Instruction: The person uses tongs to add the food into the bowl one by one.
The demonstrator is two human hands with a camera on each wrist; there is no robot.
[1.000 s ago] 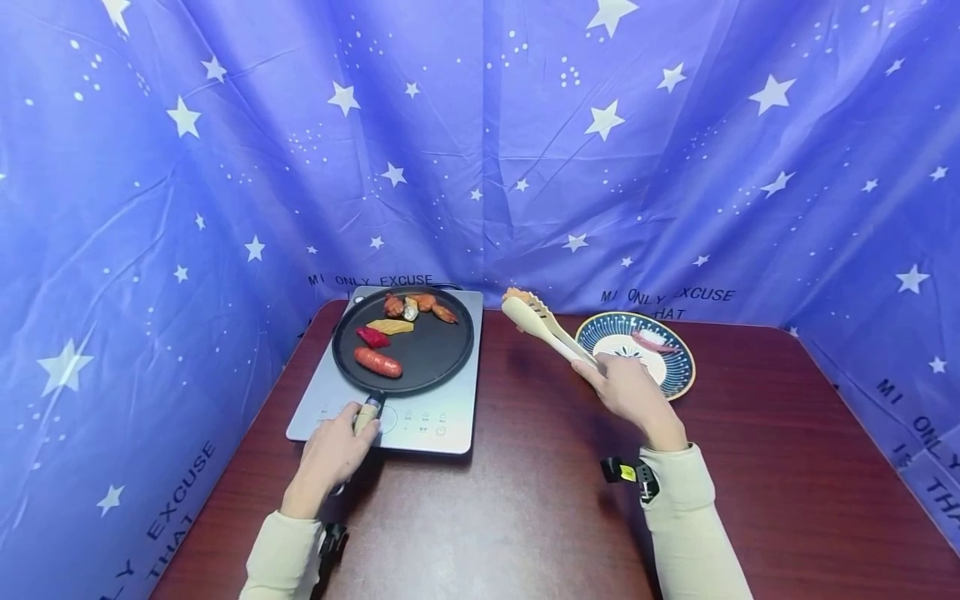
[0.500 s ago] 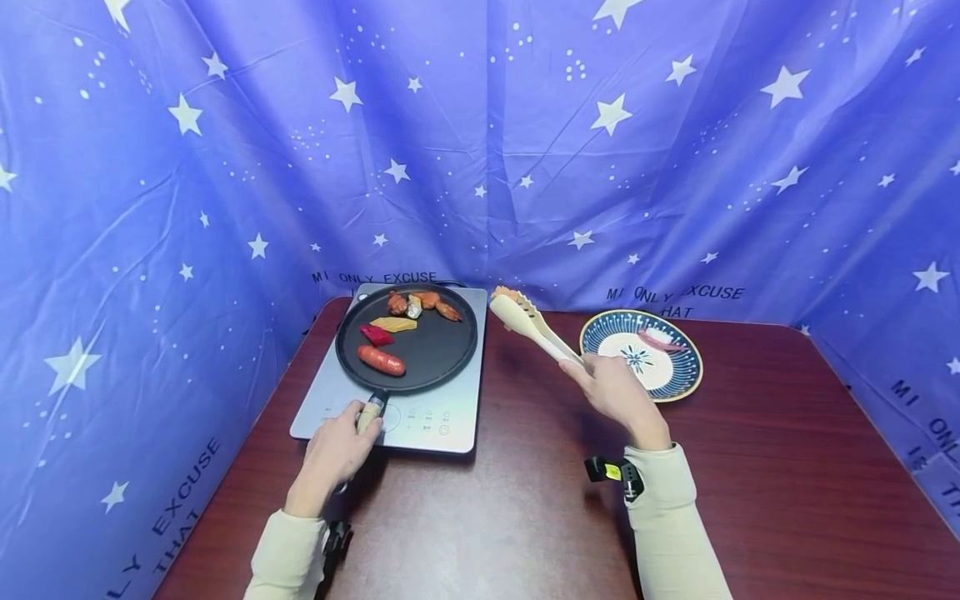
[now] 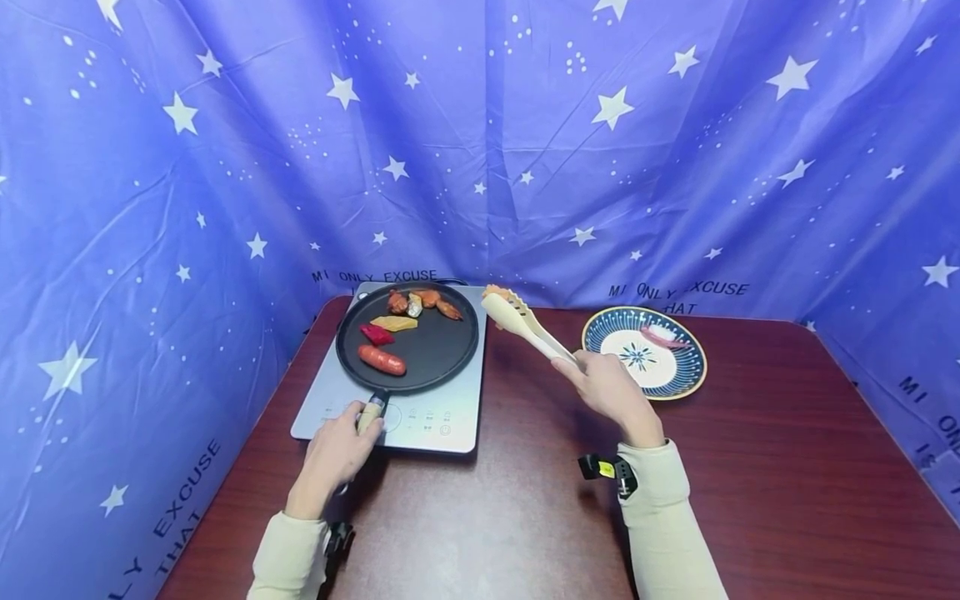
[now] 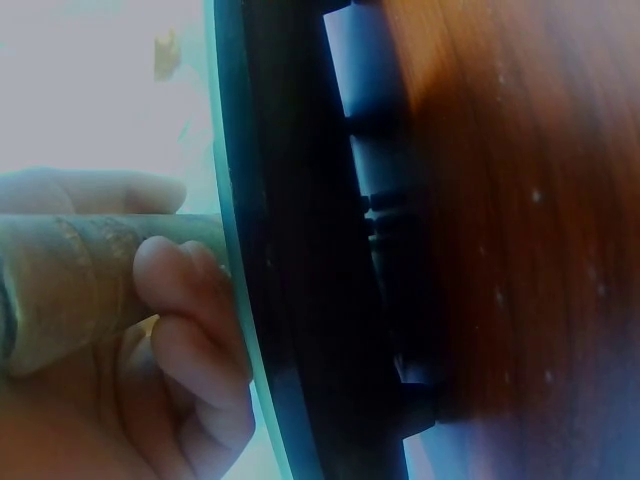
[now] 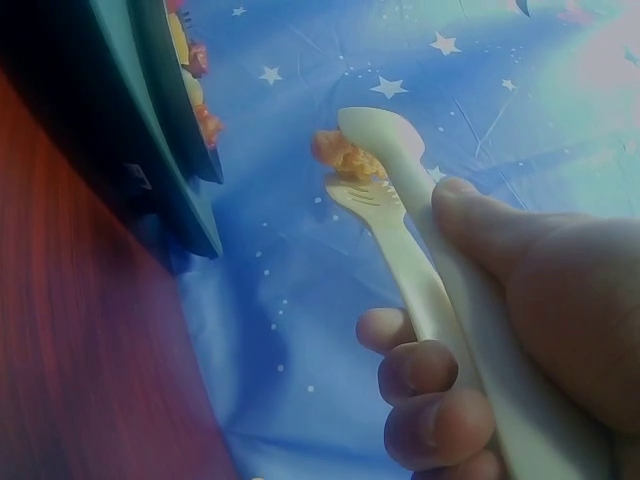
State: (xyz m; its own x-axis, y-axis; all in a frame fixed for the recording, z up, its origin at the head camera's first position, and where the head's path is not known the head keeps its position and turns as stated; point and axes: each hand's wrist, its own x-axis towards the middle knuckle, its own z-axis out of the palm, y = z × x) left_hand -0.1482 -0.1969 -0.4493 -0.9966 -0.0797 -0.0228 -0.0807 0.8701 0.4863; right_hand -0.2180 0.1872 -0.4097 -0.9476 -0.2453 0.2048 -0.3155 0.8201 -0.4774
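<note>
My left hand (image 3: 341, 446) grips the handle (image 4: 75, 280) of a black frying pan (image 3: 442, 350) standing on a silver induction cooker (image 3: 457, 421). In the pan lie a sausage (image 3: 382, 360), a red piece (image 3: 377, 334), a yellow piece (image 3: 394, 323) and several browned pieces of food (image 3: 427, 300) at the far side. My right hand (image 3: 611, 392) holds cream-coloured tongs (image 3: 521, 323) just right of the pan. Between the tongs' tips is an orange-brown piece of food (image 5: 350, 158), clear of the table.
A blue-patterned plate (image 3: 637, 362) with a yellow rim stands right of the tongs, a pink and white piece of food (image 3: 663, 336) on it. The reddish-brown table (image 3: 795, 433) meets a blue star-printed curtain (image 3: 540, 167) behind and at both sides.
My right hand has moved left with the tongs and the piece they hold, away from the plate and closer to the pan. The left hand stays on the pan's handle.
</note>
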